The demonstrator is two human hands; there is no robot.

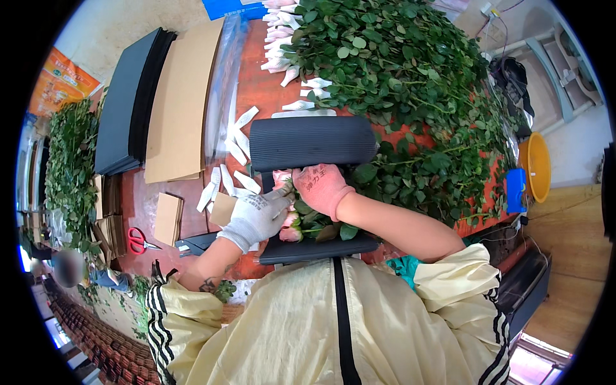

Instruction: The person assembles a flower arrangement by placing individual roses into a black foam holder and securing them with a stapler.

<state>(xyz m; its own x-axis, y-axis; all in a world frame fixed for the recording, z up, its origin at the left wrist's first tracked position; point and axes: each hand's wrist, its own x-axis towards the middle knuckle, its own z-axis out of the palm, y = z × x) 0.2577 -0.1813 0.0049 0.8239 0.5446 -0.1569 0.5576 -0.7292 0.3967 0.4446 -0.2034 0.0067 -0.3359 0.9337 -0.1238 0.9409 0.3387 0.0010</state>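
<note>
The pink roses with green leaves (291, 233) lie crosswise before the person, just beneath and between the two hands. Their blooms point left, toward the left hand, and the leafy part runs off to the right, under and past the right wrist — so the long axis goes roughly left to right. The blooms look pale pink with deeper pink edges, petals closely layered; the leaves are dark green, and those nearest the person spread out flat.

The left hand, in a whitish-grey knit glove (258, 213), has its fingers stretched toward the blooms and touching them; I cannot tell whether it grips any. The right hand, in a coral-pink knit glove (323, 187), is curled in — what its fingers close on is hidden.

Just beyond the right hand sits a black ribbed roll-shaped pad (312, 142), and nearer the person than both hands is a flat black padded edge (321, 249). White tapered sleeves (240, 142) lie beyond the left hand, and red-handled scissors (137, 240) well to its left. Beyond the right hand spreads a big heap of green leafy stems (385, 58).
</note>
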